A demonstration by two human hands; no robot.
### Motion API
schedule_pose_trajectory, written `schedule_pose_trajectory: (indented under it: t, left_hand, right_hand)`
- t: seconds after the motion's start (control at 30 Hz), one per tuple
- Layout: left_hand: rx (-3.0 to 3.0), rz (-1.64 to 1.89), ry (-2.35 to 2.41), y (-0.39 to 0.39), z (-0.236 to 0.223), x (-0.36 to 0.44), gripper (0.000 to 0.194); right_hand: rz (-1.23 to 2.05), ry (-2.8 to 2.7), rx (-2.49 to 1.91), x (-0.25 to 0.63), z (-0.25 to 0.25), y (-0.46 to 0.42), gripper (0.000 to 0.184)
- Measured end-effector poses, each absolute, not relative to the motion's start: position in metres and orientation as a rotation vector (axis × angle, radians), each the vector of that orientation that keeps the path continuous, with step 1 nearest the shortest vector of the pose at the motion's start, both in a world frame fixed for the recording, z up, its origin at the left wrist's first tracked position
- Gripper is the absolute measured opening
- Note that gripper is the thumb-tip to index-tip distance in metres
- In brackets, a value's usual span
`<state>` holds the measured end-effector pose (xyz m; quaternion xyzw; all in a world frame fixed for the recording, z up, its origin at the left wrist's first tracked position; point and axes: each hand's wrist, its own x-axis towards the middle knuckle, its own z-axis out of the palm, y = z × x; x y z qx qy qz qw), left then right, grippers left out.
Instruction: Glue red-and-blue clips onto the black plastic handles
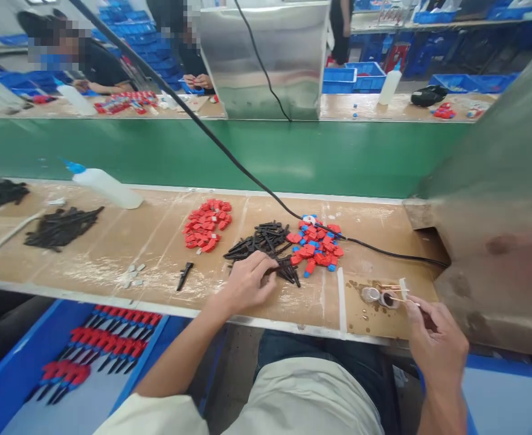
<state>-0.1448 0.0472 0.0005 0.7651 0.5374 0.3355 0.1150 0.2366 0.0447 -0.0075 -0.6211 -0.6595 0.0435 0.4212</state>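
- Done, by my judgement: rows of joined red-and-black pieces [132,347] lie in the blue tray [9,362], below the counter's [374,220] near edge, leftward.
- Remaining: black pieces [266,237], red pieces [206,225] and red-and-blue pieces [313,248] sit loose mid-counter.
- Left hand [250,283] touches the black pieces; cannot tell whether its grip pinches one.
- Right hand [442,338] pinches a thin stick [404,300] at a small jar [387,300], towards the counter's right edge.
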Motion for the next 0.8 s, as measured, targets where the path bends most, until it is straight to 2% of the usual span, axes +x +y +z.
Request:
schedule_pose_trajectory:
  t: [0.17,0.37,0.57,0.8]
  left_hand:
    - [1.634,1.23,1.617,0.056,-0.003,-0.14,0.005]
    - [0.953,1.445,1.279,0.049,0.005,-0.127,0.032]
    - [0.591,1.161,0.856,0.032,0.002,-0.057,0.047]
    - [0.445,0.969,0.646,0.038,-0.008,0.011,0.044]
  right_hand:
    - [0.128,-1.653,-1.589,0.24,-0.013,0.049,0.045]
    - [0.154,-1.628,-1.516,0.237,-0.013,0.049,0.04]
    - [0.176,-1.828,-1.378,0.239,-0.006,0.044,0.026]
    - [0.174,-1.899,-1.31,0.248,0.001,0.032,0.02]
